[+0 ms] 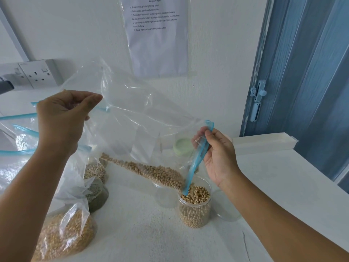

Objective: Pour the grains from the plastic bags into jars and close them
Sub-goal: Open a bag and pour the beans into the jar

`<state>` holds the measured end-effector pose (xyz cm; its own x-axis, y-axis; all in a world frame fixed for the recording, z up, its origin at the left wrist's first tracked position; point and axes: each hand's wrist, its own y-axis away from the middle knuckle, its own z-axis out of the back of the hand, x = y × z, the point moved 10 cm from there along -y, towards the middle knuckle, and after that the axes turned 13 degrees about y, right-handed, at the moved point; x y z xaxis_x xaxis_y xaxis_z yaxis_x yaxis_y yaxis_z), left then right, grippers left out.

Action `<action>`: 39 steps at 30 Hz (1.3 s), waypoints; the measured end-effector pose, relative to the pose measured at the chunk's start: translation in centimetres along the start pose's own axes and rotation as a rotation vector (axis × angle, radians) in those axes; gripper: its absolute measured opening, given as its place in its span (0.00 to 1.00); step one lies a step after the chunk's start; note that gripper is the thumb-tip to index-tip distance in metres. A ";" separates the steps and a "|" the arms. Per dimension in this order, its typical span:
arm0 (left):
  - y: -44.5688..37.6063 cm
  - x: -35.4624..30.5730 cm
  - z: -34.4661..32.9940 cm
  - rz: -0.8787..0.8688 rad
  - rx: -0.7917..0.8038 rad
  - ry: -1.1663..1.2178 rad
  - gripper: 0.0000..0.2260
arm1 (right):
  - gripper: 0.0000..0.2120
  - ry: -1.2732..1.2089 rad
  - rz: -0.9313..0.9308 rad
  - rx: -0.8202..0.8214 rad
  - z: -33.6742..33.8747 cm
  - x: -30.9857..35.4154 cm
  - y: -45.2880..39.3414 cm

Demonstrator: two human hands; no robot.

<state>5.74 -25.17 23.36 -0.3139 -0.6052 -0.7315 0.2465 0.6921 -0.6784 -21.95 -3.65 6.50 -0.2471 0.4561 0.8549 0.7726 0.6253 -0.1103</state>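
A clear plastic bag (136,114) with a blue zip strip hangs tilted over the counter. My left hand (62,118) pinches its raised bottom corner. My right hand (217,154) grips the blue zip mouth, which points down into an open clear jar (194,207). Soybeans (154,173) lie along the bag's lower edge and run into the jar, which is filled close to its rim. Another empty clear jar (162,195) stands just behind it on the left.
Bags of corn kernels (64,235), dark green grains (97,195) and pale grains (95,172) lie at the left. A jar with a green lid (184,146) stands behind. A clear lid or jar (226,207) is at the right, a wall socket (37,72) at upper left.
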 end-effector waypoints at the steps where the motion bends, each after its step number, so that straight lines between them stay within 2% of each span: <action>1: 0.0 0.0 0.0 -0.004 -0.002 -0.003 0.04 | 0.09 -0.004 -0.001 -0.004 0.0 0.0 0.0; 39: 0.1 -0.2 -0.7 -0.012 0.006 -0.027 0.05 | 0.10 0.035 0.002 -0.021 0.5 -0.2 -0.3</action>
<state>5.16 -24.69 23.51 -0.2923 -0.6239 -0.7248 0.2487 0.6822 -0.6876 -22.42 -3.56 6.10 -0.2252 0.4352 0.8717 0.7856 0.6103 -0.1018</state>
